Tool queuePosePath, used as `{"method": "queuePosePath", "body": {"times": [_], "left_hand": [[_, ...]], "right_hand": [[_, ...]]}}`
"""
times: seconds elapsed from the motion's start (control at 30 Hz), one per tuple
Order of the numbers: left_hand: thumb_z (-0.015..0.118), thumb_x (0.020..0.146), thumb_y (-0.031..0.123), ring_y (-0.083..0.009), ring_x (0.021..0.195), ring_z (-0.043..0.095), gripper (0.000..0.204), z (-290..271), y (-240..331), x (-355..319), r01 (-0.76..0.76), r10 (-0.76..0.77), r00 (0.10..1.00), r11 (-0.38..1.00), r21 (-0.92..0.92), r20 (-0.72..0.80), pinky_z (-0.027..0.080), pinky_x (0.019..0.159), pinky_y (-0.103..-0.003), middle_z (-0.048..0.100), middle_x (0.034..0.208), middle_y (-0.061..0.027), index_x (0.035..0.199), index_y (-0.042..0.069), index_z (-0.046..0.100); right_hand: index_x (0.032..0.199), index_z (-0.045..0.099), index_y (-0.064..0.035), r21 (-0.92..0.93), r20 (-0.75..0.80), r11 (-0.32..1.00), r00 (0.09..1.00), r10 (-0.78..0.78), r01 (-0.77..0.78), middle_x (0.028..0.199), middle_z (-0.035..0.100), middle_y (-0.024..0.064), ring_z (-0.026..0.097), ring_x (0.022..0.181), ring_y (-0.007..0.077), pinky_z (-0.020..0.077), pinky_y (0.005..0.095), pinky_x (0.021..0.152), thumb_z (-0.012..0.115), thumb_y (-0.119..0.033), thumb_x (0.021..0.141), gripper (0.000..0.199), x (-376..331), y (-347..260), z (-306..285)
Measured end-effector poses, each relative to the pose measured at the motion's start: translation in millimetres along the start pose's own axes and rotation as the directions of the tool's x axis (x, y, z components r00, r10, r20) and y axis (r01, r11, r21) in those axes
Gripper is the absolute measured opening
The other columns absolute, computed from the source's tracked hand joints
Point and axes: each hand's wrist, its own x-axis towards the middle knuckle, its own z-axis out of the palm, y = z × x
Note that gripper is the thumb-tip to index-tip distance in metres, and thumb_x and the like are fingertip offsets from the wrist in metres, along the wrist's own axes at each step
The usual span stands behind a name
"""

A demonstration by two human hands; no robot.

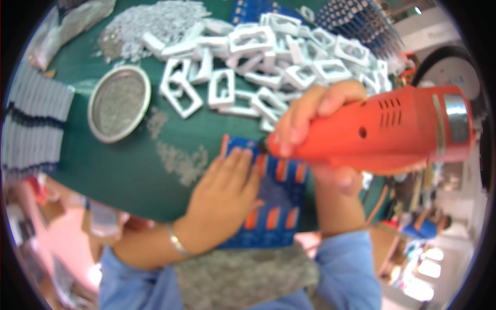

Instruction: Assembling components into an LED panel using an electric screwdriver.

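Note:
My right hand (315,113) is wrapped round a red power screwdriver (387,132) with vent slots, held nearly level. The tool's dark tip points left and reaches the upper part of a blue panel (279,194) with orange strips in it. Whether the tip touches the panel I cannot tell, as the fingers and blur hide it. On the left side of this panel my left hand (222,194) lies flat, fingers stretched out toward the tip. The panel rests at the near edge of the green table (129,181), in front of my body.
White rectangular frames (253,46) are heaped behind the panel, beside small white pieces (155,26). A round metal dish (91,116) holds tiny parts; more tiny parts (183,163) lie loose. White-and-blue stacks (39,95) stand left, blue stacks (359,26) far right. Another person (421,227) is farther off.

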Motion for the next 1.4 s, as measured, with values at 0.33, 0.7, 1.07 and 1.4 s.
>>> {"method": "queuePosePath", "body": {"times": [0.33,0.7,1.07,1.4], "left_hand": [[0.074,0.070,0.032,-0.0364,0.119,0.052,0.055,-6.9,5.5,0.8,-0.031,0.031,0.999,0.999,0.044,0.015,0.041,0.102,-0.048,0.055,0.126,-0.0221,0.112,-0.001,0.062],[0.070,0.074,0.007,-0.0236,0.090,0.055,0.017,-30.3,-61.0,4.0,0.204,-0.184,0.977,0.953,0.224,-0.106,0.039,0.078,-0.038,0.061,0.089,-0.0021,0.090,0.009,0.065],[0.067,0.073,0.001,-0.0279,0.075,0.059,0.013,-17.0,-22.3,35.1,0.129,-0.191,0.979,0.856,-0.501,-0.074,0.047,0.067,-0.036,0.062,0.083,-0.0089,0.082,0.005,0.058],[0.076,0.073,0.007,-0.0250,0.074,0.062,0.022,-11.0,5.2,44.0,0.117,-0.193,0.978,0.832,-0.543,-0.085,0.048,0.066,-0.033,0.066,0.084,-0.0068,0.090,0.008,0.062]], "right_hand": [[0.113,0.041,-0.0022,0.207,-0.070,0.963,0.985,-0.159,0.170,0.089,0.053,0.0086,0.056,0.072,0.0195,0.0475,0.0338,0.069,0.080,-0.041,0.071,0.069,10.9,-41.0,-14.1],[0.116,0.042,-0.0032,0.034,-0.449,0.981,0.880,-0.154,0.189,0.088,0.053,0.0082,0.057,0.070,0.0202,0.0501,0.0356,0.066,0.071,-0.058,0.074,0.075,-43.3,-50.1,-23.0],[0.117,0.040,-0.0027,0.093,-0.489,0.962,0.853,-0.180,0.257,0.094,0.047,0.0082,0.049,0.074,0.0194,0.0412,0.0356,0.074,0.072,-0.048,0.076,0.069,-48.9,-70.3,2.5],[0.121,0.041,-0.0059,0.057,-0.426,0.970,0.884,-0.189,0.235,0.094,0.053,0.0071,0.056,0.076,0.0217,0.0476,0.0393,0.074,0.075,-0.053,0.075,0.074,-53.3,-72.2,16.1]]}}
